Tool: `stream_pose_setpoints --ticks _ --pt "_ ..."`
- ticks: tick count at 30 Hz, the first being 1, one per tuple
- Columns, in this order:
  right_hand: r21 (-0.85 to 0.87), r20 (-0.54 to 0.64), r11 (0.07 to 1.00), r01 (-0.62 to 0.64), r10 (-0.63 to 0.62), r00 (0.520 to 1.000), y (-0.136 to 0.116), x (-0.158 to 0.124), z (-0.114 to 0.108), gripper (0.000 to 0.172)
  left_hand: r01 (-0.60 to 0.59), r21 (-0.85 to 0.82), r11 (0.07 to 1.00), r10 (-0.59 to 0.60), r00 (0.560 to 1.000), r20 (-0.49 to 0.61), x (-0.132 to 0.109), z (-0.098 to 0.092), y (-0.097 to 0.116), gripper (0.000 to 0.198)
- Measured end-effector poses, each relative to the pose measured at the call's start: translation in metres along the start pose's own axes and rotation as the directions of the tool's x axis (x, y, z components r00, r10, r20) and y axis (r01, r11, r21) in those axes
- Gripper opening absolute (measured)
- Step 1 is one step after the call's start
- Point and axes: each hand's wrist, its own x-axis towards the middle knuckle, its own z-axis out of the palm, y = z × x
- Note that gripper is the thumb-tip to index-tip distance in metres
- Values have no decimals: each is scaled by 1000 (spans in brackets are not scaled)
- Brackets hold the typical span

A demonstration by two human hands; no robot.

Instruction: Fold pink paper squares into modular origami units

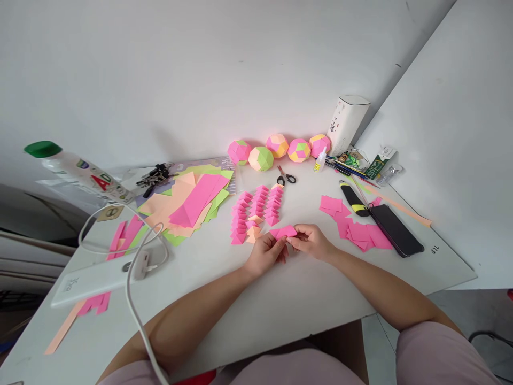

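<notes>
A small folded pink paper is held between my two hands above the front middle of the table. My left hand pinches its left and lower part with thumb and fingers. At its right end, my right hand grips the edge with thumb and forefinger. Just behind my hands stand rows of folded pink pieces, a few of them peach. Loose pink paper squares lie to the right of my right hand. Black-handled scissors rest beyond the rows.
Several paper balls line the wall beside a glue bottle. A cutter and a phone lie right. Coloured sheets, a white power bank, a cable and a green-capped bottle are left.
</notes>
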Motion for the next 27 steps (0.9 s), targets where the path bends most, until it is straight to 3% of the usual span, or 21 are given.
stream_pose_setpoints --ticks 11,19,27 --pt "-13 -2 996 -83 83 997 -4 0 -2 23 9 23 1000 -10 999 33 1 -3 -2 37" --pt "-41 8 994 -99 100 995 -3 -2 -1 12 17 49 999 -18 1000 19 -3 -2 -3 33" --pt "-55 -50 998 -39 36 998 -4 3 -13 10 18 -20 1000 -18 999 -27 -1 0 -2 36"
